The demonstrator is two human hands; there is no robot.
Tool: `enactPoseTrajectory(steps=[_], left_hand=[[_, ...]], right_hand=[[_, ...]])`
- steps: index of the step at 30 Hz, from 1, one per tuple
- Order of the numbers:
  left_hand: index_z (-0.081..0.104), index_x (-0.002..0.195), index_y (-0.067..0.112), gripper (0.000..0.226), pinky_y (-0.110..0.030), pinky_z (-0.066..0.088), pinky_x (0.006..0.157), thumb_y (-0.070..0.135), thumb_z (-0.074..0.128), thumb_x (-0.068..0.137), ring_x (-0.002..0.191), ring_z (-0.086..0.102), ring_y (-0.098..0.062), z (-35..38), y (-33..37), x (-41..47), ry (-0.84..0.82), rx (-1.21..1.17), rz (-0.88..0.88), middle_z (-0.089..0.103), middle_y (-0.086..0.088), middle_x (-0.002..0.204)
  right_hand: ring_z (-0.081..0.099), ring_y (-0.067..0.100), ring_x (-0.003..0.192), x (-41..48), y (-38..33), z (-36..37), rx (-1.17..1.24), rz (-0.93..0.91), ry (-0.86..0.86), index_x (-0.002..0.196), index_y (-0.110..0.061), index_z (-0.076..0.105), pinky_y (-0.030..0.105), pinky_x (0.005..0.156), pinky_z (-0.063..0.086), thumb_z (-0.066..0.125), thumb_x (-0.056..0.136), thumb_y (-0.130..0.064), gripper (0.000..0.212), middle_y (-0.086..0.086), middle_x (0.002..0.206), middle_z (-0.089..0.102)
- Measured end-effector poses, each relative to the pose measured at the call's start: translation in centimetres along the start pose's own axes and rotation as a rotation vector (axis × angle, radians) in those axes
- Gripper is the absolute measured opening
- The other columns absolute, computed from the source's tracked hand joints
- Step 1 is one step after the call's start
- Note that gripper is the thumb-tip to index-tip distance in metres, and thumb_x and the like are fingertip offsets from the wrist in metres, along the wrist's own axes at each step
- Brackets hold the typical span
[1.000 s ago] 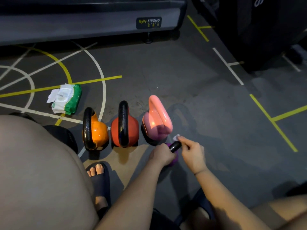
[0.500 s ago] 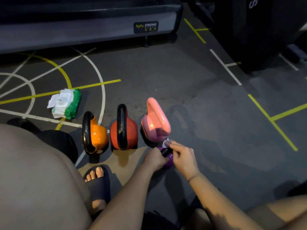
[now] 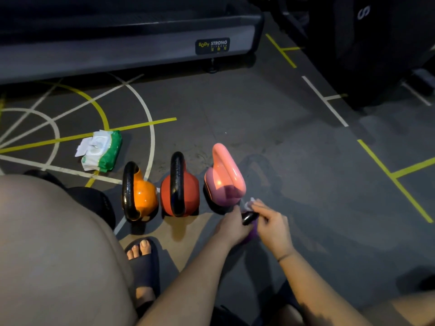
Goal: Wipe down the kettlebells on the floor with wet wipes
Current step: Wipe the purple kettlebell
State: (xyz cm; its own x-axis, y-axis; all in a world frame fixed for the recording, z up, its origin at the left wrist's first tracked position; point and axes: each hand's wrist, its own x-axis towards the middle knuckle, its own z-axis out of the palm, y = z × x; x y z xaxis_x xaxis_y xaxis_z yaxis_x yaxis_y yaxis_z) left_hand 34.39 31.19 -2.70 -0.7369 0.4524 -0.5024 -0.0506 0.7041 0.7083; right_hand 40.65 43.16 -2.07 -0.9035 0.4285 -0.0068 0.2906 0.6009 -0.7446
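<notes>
Wipes sit far left: one green-and-white soft pack of wet wipes (image 3: 101, 150) on the lined grey floor (image 3: 235, 114). Four coloured kettlebells show. The orange kettlebell (image 3: 143, 195), red kettlebell (image 3: 188, 194) and all-pink kettlebell (image 3: 223, 180) stand in a row, and a small purple kettlebell (image 3: 251, 234) sits just in front of the pink. The left hand (image 3: 231, 228) grips its black handle. The right hand (image 3: 270, 222) pinches one white wipe (image 3: 249, 204) against it, slightly further right than half a second ago. The grey treadmill's label (image 3: 212, 45) reads "BODY STRONG".
</notes>
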Motion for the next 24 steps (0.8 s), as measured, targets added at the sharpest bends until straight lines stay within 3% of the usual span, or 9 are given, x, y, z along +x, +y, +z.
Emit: enactPoseTrajectory(steps=[2,4,8,11,16,18,20,22,24], left_hand=[[0.052,0.104,0.024,0.025,-0.037,0.048,0.086,0.039,0.068,0.091,0.108,0.063,-0.033,0.0,-0.4,-0.5,-0.005,0.014,0.055,0.068,-0.012,0.113],[0.054,0.109,0.019,0.023,-0.038,0.045,0.087,0.033,0.065,0.095,0.108,0.061,-0.033,0.2,-1.2,-1.0,0.004,0.038,0.112,0.066,-0.013,0.114],[0.054,0.111,0.011,0.028,-0.043,0.046,0.093,0.025,0.067,0.091,0.109,0.056,-0.033,0.8,-3.9,-1.7,0.074,0.097,0.139,0.052,-0.011,0.115],[0.055,0.124,0.013,0.040,-0.042,0.046,0.098,0.019,0.069,0.087,0.117,0.056,-0.029,1.1,-4.8,-1.9,0.076,0.082,0.061,0.055,-0.009,0.123],[0.055,0.122,0.015,0.031,-0.037,0.045,0.095,0.022,0.065,0.093,0.116,0.058,-0.031,2.1,-5.0,-2.2,0.083,0.047,0.084,0.061,-0.011,0.125],[0.049,0.134,0.015,0.039,-0.038,0.046,0.092,0.024,0.060,0.098,0.115,0.060,-0.035,2.4,-5.1,-2.4,0.057,0.030,0.058,0.063,-0.016,0.123],[0.038,0.145,0.013,0.048,-0.040,0.046,0.092,0.025,0.054,0.101,0.117,0.060,-0.038,2.5,-5.5,-2.3,0.046,0.037,0.015,0.062,-0.020,0.126],[0.035,0.147,0.011,0.051,-0.041,0.047,0.094,0.023,0.053,0.101,0.117,0.060,-0.037,2.4,-6.0,-2.1,0.037,0.016,0.022,0.062,-0.019,0.128],[0.038,0.144,0.010,0.049,-0.040,0.048,0.093,0.021,0.056,0.099,0.116,0.062,-0.037,2.0,-6.1,-2.1,0.026,-0.018,0.074,0.064,-0.019,0.126]], right_hand=[[0.055,-0.001,0.124,1.5,0.7,-1.0,0.030,0.140,0.039,0.110,-0.024,0.078,0.007,0.110,0.029,0.049,0.084,0.011,0.052,-0.010,0.124,0.068],[0.056,0.002,0.124,2.2,0.9,-1.6,0.018,0.173,0.029,0.111,-0.027,0.077,0.008,0.110,0.029,0.050,0.086,0.007,0.050,-0.011,0.124,0.068],[0.054,-0.003,0.120,0.6,-0.7,-0.3,-0.027,-0.002,-0.020,0.103,-0.015,0.079,0.003,0.109,0.026,0.047,0.078,0.018,0.053,-0.008,0.117,0.068],[0.056,0.006,0.119,-0.8,-0.9,1.0,-0.104,-0.159,-0.008,0.104,-0.011,0.079,0.002,0.109,0.024,0.055,0.080,0.014,0.042,-0.011,0.118,0.064],[0.057,0.006,0.124,1.5,0.7,-1.3,0.005,0.215,0.096,0.112,-0.022,0.077,-0.005,0.100,0.023,0.061,0.091,-0.002,0.034,-0.007,0.124,0.068],[0.056,0.007,0.123,1.3,-0.2,-1.4,-0.069,0.097,0.036,0.109,-0.018,0.078,0.000,0.105,0.024,0.058,0.086,0.009,0.041,-0.007,0.123,0.068],[0.059,0.015,0.121,-0.2,-1.1,0.1,-0.140,-0.131,-0.038,0.103,-0.012,0.079,0.007,0.112,0.024,0.055,0.076,0.017,0.046,-0.002,0.119,0.070],[0.059,0.025,0.122,-1.8,-1.6,1.8,-0.217,-0.276,-0.148,0.106,-0.008,0.078,0.017,0.116,0.021,0.053,0.075,0.013,0.044,0.007,0.122,0.070],[0.059,0.025,0.121,-1.7,-1.2,1.9,-0.230,-0.304,-0.151,0.106,-0.007,0.077,0.016,0.116,0.020,0.053,0.078,0.009,0.040,0.008,0.121,0.070]])
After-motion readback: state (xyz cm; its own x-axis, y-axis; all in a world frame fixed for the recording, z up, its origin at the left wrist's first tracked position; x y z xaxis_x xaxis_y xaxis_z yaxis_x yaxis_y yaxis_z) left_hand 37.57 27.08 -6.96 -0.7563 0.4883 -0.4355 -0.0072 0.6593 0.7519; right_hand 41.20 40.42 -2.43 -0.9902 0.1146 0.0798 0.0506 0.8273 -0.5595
